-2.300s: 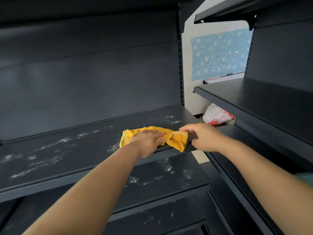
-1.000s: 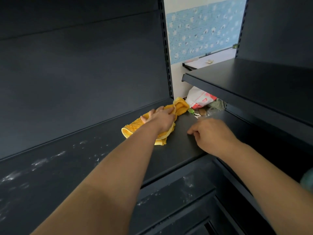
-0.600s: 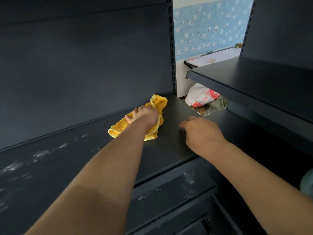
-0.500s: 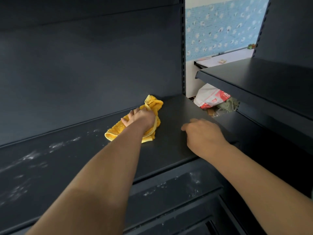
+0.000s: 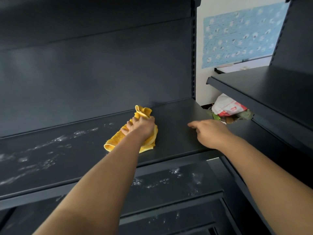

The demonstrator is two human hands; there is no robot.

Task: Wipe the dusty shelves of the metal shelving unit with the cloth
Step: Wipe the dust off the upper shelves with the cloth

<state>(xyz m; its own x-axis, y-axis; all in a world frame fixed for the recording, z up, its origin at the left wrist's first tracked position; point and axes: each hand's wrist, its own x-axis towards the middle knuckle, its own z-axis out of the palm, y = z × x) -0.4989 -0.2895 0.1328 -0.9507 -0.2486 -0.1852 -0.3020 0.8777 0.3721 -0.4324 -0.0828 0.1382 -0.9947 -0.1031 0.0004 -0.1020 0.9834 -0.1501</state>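
A yellow cloth (image 5: 113,141) lies bunched on the dark metal shelf (image 5: 176,119), near its middle. My left hand (image 5: 141,127) presses down on the cloth, fingers curled over it. My right hand (image 5: 209,133) rests on the same shelf near its right front corner, fingers loosely bent, holding nothing. White dust (image 5: 50,146) streaks the shelf left of the cloth. The part to the right of the cloth looks dust-free.
A lower shelf (image 5: 169,182) below carries dust patches. Another dark shelf (image 5: 264,89) juts in at the upper right. A white and red plastic bag (image 5: 227,106) with clutter sits behind the shelf's right end. The upright post (image 5: 193,48) rises at the back.
My left hand has dragged the cloth from the shelf's back right corner leftward toward the dusty part. My right hand has stayed on the right front of the shelf.
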